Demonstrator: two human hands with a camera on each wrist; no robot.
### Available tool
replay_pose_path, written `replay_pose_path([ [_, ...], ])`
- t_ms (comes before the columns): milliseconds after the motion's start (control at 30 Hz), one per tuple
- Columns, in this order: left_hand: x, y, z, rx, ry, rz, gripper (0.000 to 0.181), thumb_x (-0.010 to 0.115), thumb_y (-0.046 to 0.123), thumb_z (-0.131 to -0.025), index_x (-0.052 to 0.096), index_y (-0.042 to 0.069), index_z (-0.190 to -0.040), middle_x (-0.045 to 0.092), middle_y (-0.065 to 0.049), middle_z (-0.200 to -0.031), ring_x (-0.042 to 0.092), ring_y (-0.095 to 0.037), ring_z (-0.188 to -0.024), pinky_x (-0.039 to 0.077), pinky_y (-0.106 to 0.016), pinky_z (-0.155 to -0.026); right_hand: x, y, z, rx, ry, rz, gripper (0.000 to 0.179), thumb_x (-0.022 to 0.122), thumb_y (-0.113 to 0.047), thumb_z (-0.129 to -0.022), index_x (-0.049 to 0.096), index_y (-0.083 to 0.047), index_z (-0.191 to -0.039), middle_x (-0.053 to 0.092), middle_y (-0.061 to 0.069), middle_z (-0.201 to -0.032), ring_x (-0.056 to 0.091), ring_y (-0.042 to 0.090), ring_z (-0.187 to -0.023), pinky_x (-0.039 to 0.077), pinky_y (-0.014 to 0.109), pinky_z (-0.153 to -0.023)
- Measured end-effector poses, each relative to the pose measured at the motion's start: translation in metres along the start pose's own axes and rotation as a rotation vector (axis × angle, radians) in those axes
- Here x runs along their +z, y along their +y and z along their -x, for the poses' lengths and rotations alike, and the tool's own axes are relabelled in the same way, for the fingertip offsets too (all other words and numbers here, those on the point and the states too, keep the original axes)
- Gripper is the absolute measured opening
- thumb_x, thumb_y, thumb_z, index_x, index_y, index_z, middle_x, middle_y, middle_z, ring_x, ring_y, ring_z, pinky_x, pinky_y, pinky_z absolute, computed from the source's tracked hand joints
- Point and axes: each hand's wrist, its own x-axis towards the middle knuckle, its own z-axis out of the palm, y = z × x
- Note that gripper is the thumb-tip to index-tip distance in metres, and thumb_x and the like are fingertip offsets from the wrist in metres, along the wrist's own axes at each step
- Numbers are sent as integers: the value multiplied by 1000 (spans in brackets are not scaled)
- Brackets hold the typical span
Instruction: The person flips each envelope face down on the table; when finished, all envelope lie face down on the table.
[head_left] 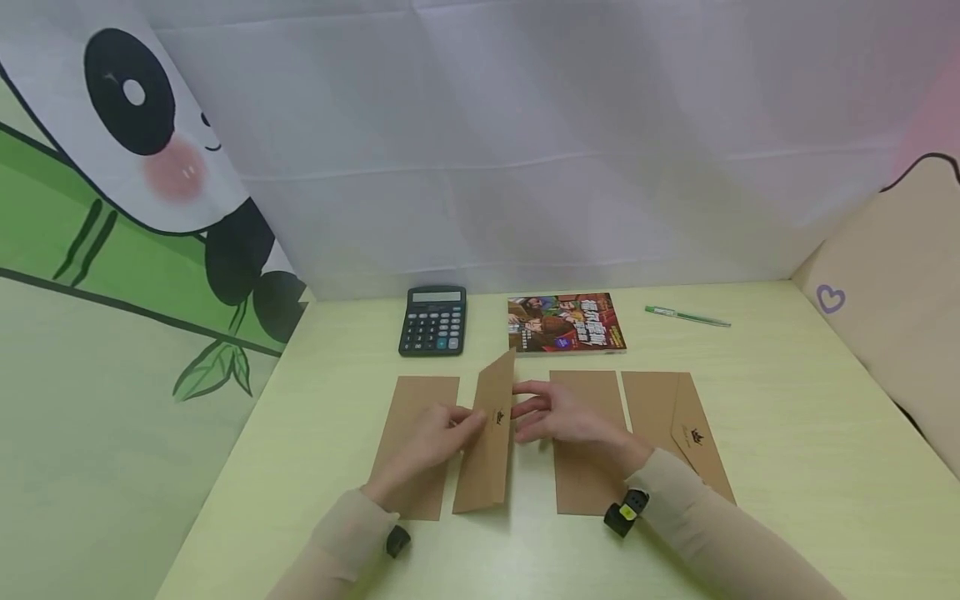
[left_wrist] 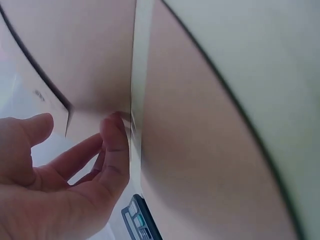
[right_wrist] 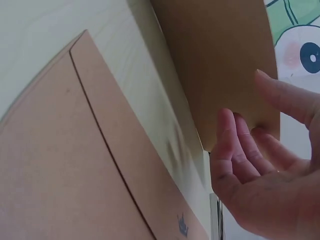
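Observation:
A brown paper envelope (head_left: 487,450) with a small black crown print stands tilted on its left long edge, flap side facing left. My left hand (head_left: 435,437) is at that side, fingertips by the lower edge and thumb held apart from the fingers. From the right, my right hand (head_left: 562,414) reaches with extended fingers to the envelope's plain back (right_wrist: 220,65); whether all fingertips touch is unclear. Under my left hand lies a flat brown envelope (head_left: 420,475). Beneath my right forearm is another envelope (head_left: 588,483).
Farther right lies an envelope (head_left: 652,417) with its crown-printed flap up. Along the back of the pale table (head_left: 300,467) are a black calculator (head_left: 432,321), a colourful book (head_left: 566,323) and a green pen (head_left: 686,316). A white cloth (head_left: 525,150) hangs behind.

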Motion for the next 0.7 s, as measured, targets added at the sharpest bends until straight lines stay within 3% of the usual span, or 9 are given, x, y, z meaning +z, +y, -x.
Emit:
replay_pose_path([
  [133, 3, 2, -2, 4, 0, 41, 48, 54, 44, -96, 67, 3, -118, 64, -2, -86, 56, -17, -71, 47, -30, -59, 5, 5, -6, -37, -11, 57, 69, 73, -1, -81, 39, 0, -142, 60, 20, -118, 62, 30, -102, 52, 40, -78],
  [400, 4, 5, -3, -6, 15, 50, 49, 54, 44, -96, 62, 6, -125, 66, -2, -102, 61, -17, -83, 50, -31, -66, 17, 13, -17, -131, 6, 158, 59, 70, 1, -81, 45, 6, -135, 56, 23, -122, 61, 33, -101, 51, 34, -80],
  [700, 4, 7, -2, -26, 30, 113, 57, 49, 47, -97, 55, 3, -132, 63, -9, -111, 64, -18, -86, 52, -34, -70, 27, 7, -15, -44, 68, 195, 77, 77, -8, -79, 36, 0, -144, 53, 20, -127, 60, 29, -99, 51, 35, -78],
])
